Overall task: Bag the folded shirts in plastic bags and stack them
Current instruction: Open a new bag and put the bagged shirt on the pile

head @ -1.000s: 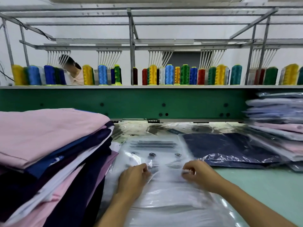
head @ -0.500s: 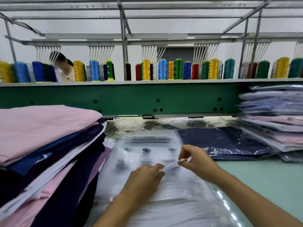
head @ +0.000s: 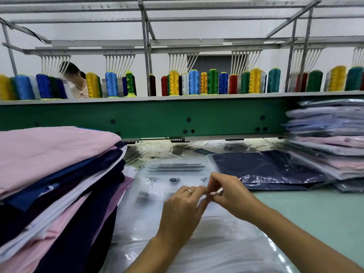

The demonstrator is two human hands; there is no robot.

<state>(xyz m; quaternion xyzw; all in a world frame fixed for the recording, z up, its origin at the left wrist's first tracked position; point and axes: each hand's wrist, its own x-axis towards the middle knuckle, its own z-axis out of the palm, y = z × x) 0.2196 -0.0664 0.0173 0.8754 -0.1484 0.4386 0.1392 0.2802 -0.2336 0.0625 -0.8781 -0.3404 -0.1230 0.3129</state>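
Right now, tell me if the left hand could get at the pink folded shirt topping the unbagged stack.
Probably yes: the pink folded shirt lies uncovered on top, beside the left hand. That hand is pinching a small strip, so it must let go first.

Bright, even overhead light, w/ soft shadows only. Glaring off plastic bag [head: 197,243] near bottom. Blurring on bagged stack [head: 327,134] at right edge. Bowing straight frame rails [head: 177,43], wide-angle distortion.
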